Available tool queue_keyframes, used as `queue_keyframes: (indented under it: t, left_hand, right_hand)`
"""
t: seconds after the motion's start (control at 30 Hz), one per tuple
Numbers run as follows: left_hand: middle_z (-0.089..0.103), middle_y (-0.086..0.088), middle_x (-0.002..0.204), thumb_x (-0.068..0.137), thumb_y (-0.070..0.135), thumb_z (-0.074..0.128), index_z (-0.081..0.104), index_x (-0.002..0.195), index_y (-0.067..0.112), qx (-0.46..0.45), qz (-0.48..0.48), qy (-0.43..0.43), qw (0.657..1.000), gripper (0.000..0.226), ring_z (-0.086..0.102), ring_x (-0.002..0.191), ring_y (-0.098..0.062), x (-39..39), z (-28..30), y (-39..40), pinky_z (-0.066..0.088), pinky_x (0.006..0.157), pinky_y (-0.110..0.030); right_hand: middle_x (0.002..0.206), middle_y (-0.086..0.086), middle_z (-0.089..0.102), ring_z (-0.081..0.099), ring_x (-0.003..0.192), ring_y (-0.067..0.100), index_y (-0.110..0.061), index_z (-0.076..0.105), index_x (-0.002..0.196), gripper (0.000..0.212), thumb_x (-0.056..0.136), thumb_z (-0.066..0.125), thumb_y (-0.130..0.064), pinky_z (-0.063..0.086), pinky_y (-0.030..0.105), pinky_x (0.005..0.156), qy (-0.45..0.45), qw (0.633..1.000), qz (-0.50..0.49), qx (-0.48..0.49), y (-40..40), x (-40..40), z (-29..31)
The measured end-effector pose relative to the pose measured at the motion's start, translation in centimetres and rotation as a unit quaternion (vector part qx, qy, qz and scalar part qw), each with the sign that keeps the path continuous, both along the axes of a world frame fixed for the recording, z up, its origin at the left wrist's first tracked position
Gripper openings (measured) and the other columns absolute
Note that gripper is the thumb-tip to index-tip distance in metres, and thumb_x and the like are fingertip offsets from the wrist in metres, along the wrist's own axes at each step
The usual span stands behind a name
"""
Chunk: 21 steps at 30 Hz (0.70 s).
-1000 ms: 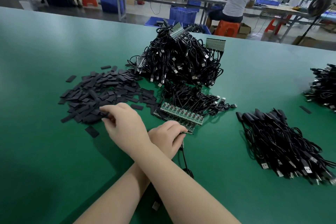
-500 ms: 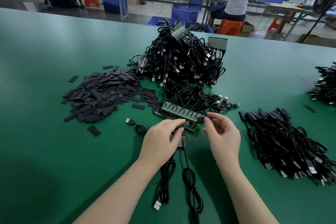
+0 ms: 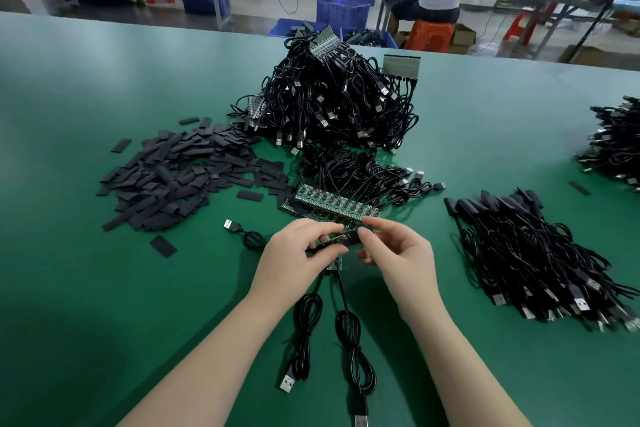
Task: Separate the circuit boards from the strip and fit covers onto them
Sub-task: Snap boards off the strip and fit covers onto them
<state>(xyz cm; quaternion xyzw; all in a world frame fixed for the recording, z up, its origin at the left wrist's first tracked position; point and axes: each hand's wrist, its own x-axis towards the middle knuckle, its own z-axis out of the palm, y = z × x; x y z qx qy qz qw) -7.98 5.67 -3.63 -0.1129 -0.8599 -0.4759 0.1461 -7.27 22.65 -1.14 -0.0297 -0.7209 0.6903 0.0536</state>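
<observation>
Hands meet: left hand [image 3: 294,253] pinches one circuit board [image 3: 337,238], right hand [image 3: 398,253] pinches one cover [image 3: 362,238]

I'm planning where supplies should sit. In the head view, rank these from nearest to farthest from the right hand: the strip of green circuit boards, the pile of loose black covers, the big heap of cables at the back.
From the right hand:
1. Strip of circuit boards, just beyond the fingertips.
2. Pile of black covers, to the left.
3. Big cable heap, at the back.
</observation>
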Motion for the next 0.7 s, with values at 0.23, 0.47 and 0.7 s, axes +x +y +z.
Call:
queue_keyframes:
  t: [0.23, 0.47, 0.7]
  left_hand:
    - [0.064, 0.016, 0.086, 0.077, 0.031, 0.080, 0.073, 0.098, 0.040, 0.021, -0.007, -0.008, 1.000, 0.024, 0.058, 0.082, -0.010, 0.20, -0.12, 0.02, 0.047, 0.072, -0.018]
    - [0.065, 0.025, 0.099, 0.083, 0.025, 0.077, 0.072, 0.102, 0.040, 0.056, -0.036, -0.018, 0.998, 0.025, 0.061, 0.094, 0.003, 0.23, 0.49, -0.07, 0.044, 0.078, -0.008]
    - [0.068, 0.022, 0.096, 0.082, 0.021, 0.078, 0.074, 0.099, 0.037, 0.064, -0.040, -0.019, 0.997, 0.023, 0.062, 0.096, 0.002, 0.22, 0.52, -0.05, 0.046, 0.082, -0.011]
  right_hand:
    - [0.064, -0.009, 0.062, 0.063, 0.059, 0.007, -0.024, 0.076, 0.099, 0.018, 0.087, 0.074, -0.011, 0.053, 0.018, 0.064, 0.008, 0.999, 0.032, -0.014, 0.17, 0.10, 0.02]
    - [0.071, -0.004, 0.068, 0.062, 0.069, 0.012, -0.037, 0.078, 0.092, 0.033, 0.083, 0.077, -0.005, 0.055, 0.026, 0.072, 0.027, 0.995, 0.097, 0.002, 0.07, 0.18, 0.09]
    - [0.087, -0.014, 0.077, 0.070, 0.081, 0.000, -0.031, 0.076, 0.088, 0.028, 0.081, 0.078, -0.004, 0.053, 0.013, 0.073, 0.061, 0.994, 0.083, 0.035, 0.10, 0.36, 0.42]
